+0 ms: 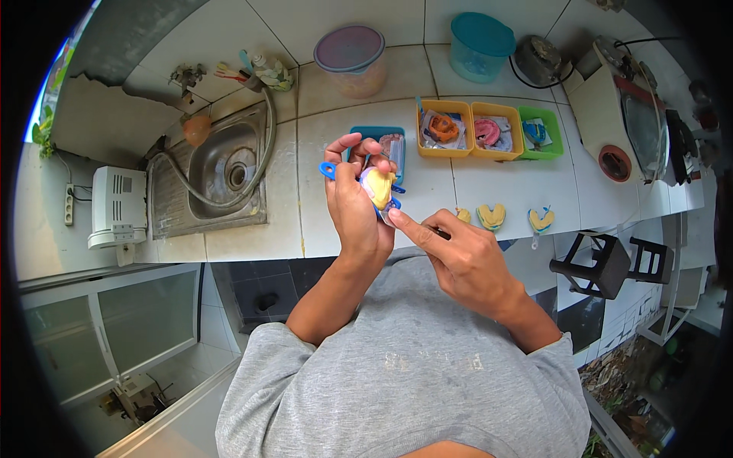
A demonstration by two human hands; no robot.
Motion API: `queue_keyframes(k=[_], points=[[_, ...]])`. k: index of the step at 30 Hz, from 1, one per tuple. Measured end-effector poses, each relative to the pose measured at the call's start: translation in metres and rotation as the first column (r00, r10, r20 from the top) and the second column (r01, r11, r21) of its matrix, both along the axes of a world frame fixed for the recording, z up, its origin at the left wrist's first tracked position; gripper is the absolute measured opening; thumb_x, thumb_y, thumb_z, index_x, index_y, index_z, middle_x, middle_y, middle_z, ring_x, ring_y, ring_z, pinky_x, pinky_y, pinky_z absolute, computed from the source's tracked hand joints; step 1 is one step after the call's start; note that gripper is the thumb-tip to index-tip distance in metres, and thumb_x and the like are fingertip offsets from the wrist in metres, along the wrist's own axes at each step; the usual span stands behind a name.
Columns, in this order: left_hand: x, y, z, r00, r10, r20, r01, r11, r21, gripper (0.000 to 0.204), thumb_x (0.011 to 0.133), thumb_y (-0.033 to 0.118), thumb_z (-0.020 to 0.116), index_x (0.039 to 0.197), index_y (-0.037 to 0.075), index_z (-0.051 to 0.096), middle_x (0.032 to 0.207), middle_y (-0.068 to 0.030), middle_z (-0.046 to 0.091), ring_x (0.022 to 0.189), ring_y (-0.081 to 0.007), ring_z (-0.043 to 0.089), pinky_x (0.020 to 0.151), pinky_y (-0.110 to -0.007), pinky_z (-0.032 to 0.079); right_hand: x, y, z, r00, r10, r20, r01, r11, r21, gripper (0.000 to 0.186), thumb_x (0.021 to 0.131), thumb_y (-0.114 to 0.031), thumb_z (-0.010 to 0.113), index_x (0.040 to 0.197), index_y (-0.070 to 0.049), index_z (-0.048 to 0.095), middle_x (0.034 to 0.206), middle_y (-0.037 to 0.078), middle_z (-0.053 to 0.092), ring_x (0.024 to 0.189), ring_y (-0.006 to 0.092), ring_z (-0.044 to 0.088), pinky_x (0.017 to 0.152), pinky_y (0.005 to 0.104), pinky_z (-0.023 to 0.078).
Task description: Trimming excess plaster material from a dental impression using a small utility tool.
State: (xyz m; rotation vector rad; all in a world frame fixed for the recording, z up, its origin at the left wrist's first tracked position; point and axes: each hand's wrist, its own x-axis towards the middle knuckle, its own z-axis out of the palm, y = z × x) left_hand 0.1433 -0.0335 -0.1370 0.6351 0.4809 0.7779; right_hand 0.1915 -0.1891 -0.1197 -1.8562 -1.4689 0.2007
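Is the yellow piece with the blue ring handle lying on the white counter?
No, the yellow piece is held in the fingers of the person's left hand.

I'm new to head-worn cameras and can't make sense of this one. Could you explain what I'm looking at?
There is no machine here, just a person's two bare hands. The single round-edged picture comes from a wide fisheye camera on their head, looking down, so straight edges bend and the grey shirt fills the bottom.

The left hand holds up what looks like a blue dental impression tray filled with pale yellow material. The right hand reaches its index finger to it and grips a dark-handled tool, mostly hidden.

On the white tiled counter are two yellow bins and a green bin holding coloured moulds, with yellowish horseshoe-shaped casts near the front edge. A steel sink is at left.
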Motion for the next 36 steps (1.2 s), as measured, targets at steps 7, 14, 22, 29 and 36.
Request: queue_keyframes(k=[7,14,22,29,36], points=[[0.004,0.001,0.006,0.991,0.094,0.092,-0.092,0.995,-0.027,0.031,0.087,-0.001,0.034,0.115,0.006,0.045,0.104,-0.0095,0.052,0.076,-0.0151,0.05,0.082,-0.038,0.05,-0.019,0.011,-0.013,0.974,-0.091,-0.206,0.126,0.979,0.161,0.065,0.078,0.011,0.065,0.138,-0.015,0.058,0.083,0.008,0.058,0.067,0.0196,0.061,0.062,0.0321,0.054],[0.005,0.002,0.007,0.988,0.116,0.097,-0.115,0.993,-0.02,0.031,0.087,-0.002,0.033,0.114,0.006,0.046,0.101,-0.009,0.052,0.076,-0.015,0.05,0.083,-0.038,0.05,-0.029,0.018,-0.018,0.924,-0.101,-0.368,0.188,0.959,0.21,0.057,0.083,0.014,0.062,0.136,-0.008,0.059,0.083,0.009,0.061,0.07,0.0157,0.057,0.063,0.0279,0.049],[0.009,0.002,0.007,0.986,0.12,0.116,-0.117,0.993,-0.033,0.029,0.09,0.0,0.033,0.114,0.007,0.047,0.099,-0.0078,0.053,0.075,-0.0149,0.051,0.083,-0.038,0.051,-0.037,0.02,-0.023,0.883,-0.082,-0.463,0.223,0.94,0.259,0.055,0.086,0.011,0.062,0.137,-0.008,0.057,0.083,0.01,0.06,0.069,0.0172,0.057,0.064,0.0279,0.048],[0.013,0.003,0.001,0.989,0.128,0.079,-0.123,0.99,-0.071,0.025,0.094,0.004,0.034,0.115,0.008,0.047,0.096,-0.0058,0.052,0.077,-0.0146,0.053,0.082,-0.037,0.053,-0.037,0.021,-0.023,0.857,-0.101,-0.506,0.248,0.941,0.232,0.051,0.089,0.008,0.061,0.138,-0.006,0.056,0.084,0.011,0.06,0.07,0.0171,0.056,0.065,0.0286,0.048],[0.015,0.001,0.006,0.998,0.027,-0.054,-0.034,0.989,-0.143,0.036,0.107,0.032,0.031,0.131,0.009,0.045,0.122,-0.0127,0.055,0.11,-0.0278,0.059,0.093,-0.051,0.052,-0.032,0.02,-0.031,0.87,-0.157,-0.467,0.287,0.932,0.222,0.046,0.092,0.005,0.059,0.137,-0.007,0.057,0.081,0.012,0.059,0.069,0.0182,0.055,0.064,0.0298,0.047]])
